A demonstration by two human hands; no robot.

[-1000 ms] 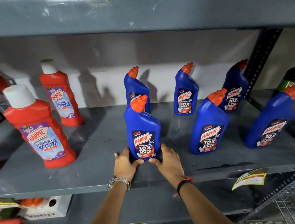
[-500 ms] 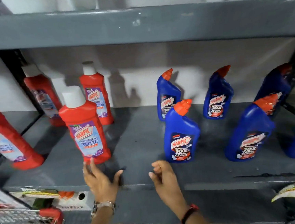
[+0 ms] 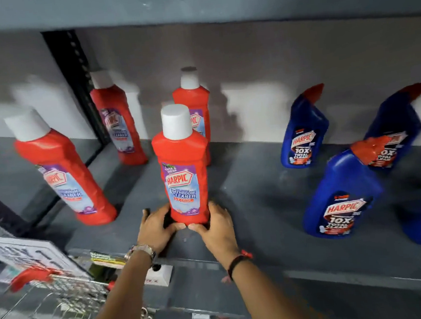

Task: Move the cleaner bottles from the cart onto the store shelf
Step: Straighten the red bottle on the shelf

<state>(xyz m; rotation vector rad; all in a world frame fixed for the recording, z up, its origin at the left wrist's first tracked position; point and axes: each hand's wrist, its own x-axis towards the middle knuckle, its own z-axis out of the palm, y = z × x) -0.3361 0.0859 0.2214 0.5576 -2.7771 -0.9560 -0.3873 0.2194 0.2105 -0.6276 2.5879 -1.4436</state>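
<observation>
A red Harpic bathroom cleaner bottle [image 3: 182, 169] with a white cap stands upright near the front of the grey store shelf [image 3: 259, 206]. My left hand [image 3: 157, 229] grips its base from the left and my right hand [image 3: 216, 228] grips it from the right, thumbs meeting in front. Another red bottle [image 3: 194, 104] stands right behind it. Two more red bottles [image 3: 65, 172] [image 3: 118, 124] stand to the left. Blue Harpic toilet cleaner bottles [image 3: 339, 193] [image 3: 302, 131] [image 3: 395, 128] stand on the right side of the shelf.
A wire cart [image 3: 64, 299] with a red handle sits at the lower left, below the shelf edge. A black perforated upright [image 3: 75, 82] divides the shelf bays. An upper shelf board [image 3: 190, 0] runs overhead. Price tags hang on the shelf's front lip.
Both hands have left the blue bottle and moved left; they now close around the base of the front red bottle. The view has swung left.
</observation>
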